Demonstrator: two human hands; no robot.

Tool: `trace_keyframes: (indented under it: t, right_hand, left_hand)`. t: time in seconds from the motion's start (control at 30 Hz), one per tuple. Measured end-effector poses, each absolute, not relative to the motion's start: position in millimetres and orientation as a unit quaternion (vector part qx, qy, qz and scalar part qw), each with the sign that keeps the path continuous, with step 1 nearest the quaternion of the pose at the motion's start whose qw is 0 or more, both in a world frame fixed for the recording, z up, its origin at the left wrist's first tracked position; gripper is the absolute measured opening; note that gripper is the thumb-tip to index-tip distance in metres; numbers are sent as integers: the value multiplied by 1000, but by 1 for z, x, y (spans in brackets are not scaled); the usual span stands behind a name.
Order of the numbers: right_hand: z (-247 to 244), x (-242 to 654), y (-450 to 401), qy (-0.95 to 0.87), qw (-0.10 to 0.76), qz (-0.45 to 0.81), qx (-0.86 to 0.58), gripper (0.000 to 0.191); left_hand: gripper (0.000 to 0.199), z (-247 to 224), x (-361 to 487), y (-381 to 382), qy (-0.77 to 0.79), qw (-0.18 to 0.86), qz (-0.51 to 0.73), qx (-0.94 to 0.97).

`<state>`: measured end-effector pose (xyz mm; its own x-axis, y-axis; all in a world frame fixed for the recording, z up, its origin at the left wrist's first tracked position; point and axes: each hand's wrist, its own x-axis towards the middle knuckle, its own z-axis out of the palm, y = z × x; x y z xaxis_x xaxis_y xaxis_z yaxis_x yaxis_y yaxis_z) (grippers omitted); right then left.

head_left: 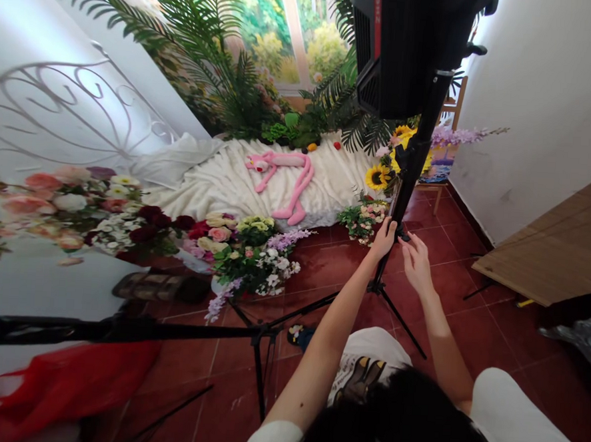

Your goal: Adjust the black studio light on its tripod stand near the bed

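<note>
My left hand (385, 237) is wrapped round the black pole of a light stand (401, 199), at about the middle of its height. My right hand (417, 263) is just right of the pole, its fingertips at a small black knob (403, 234) on the stand's collar. The fingers are partly curled, and their contact with the knob is small in view. A large black studio light (401, 51) is mounted at the top of the stand, above both hands. The stand's tripod legs (402, 321) spread over the red tiles.
A second black stand (263, 329) crosses the lower left, near a red bag (75, 381). Artificial flowers (258, 255) border a white fur blanket (218, 176) bearing a pink plush toy (284, 160). Sunflowers (378, 177) are behind the pole. A brown board (549, 243) leans right.
</note>
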<state>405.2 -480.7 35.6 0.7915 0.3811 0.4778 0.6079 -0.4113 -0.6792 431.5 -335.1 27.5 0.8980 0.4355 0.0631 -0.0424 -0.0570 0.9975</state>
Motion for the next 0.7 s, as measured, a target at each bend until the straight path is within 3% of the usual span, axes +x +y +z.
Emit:
trace_keyframes:
  t: [0.47,0.7]
  right_hand:
    - [46,404,-456,-141,554,-142,-808,52]
    - [54,404,-460,-94,628,-62,-770,61]
  left_hand:
    - [42,31,430,-336,131,683,175,697]
    - [55,29,431,-337,125,688,188,690]
